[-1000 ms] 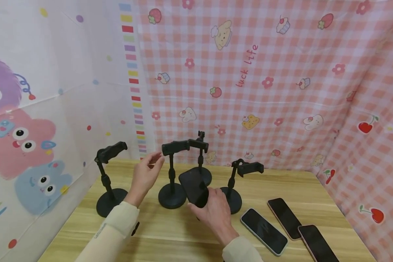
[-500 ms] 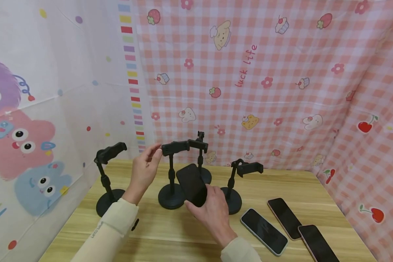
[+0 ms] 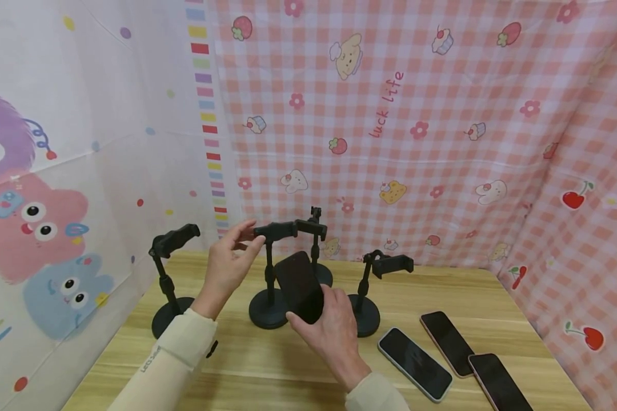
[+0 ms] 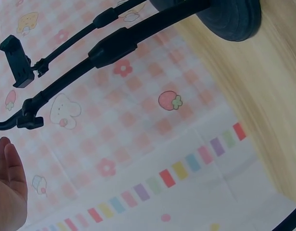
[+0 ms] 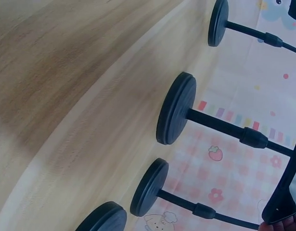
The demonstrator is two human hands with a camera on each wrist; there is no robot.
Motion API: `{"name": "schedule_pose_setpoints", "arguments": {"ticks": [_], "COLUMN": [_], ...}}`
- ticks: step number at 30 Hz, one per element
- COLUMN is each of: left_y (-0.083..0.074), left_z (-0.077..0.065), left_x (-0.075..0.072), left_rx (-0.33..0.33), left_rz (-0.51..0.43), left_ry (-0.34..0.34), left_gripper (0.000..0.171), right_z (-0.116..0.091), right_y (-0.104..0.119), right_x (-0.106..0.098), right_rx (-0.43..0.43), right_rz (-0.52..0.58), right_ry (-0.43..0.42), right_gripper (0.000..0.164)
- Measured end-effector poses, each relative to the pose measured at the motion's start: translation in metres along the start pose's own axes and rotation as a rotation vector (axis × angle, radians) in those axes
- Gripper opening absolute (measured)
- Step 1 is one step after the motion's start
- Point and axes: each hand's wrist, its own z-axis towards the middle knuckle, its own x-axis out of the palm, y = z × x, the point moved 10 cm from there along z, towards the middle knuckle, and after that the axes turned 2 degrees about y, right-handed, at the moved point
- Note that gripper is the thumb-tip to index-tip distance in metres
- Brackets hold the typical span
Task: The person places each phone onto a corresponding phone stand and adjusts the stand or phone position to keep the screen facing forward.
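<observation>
My right hand (image 3: 334,331) grips a black smartphone (image 3: 299,285) by its lower right side, screen up and tilted, in front of a stand's pole. In the head view my left hand (image 3: 228,265) has thumb and fingers around the left end of the clamp (image 3: 277,230) on a black phone stand (image 3: 269,308). That clamp is out of sight in the left wrist view, where the left hand (image 4: 8,187) shows at the left edge below a bent stand arm (image 4: 30,115). Right fingertips (image 5: 285,224) peek in at the lower right corner of the right wrist view.
Other black phone stands rise at left (image 3: 172,285), behind (image 3: 315,245) and right (image 3: 364,311). On the table's right lie a light-edged phone (image 3: 415,364) and two more phones, one (image 3: 446,342) touching the other (image 3: 499,379). Patterned cloths (image 3: 442,160) enclose the wooden table (image 3: 267,382).
My left hand has moved up and right to the clamp's end, thumb now overlapping it. The right hand has raised the smartphone slightly up and left.
</observation>
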Motion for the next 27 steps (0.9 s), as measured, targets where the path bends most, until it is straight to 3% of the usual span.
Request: {"name": "schedule_pose_setpoints", "arguments": {"ticks": [14,27], "left_y": [-0.016,-0.02], "left_z": [0.002,0.002], "left_x": [-0.003,-0.004], "left_rx": [0.134,0.155], "left_rz": [0.055,0.062], "left_ry": [-0.03,-0.015], "left_gripper": [0.032,0.027], "right_z": [0.002,0.01], "right_y": [0.02,0.033], "right_x": [-0.014,-0.016], "right_rx": [-0.072,-0.098], "right_rz": [0.069,0.101], "right_ry": [-0.077,-0.079], "right_gripper": [0.079,0.082]}}
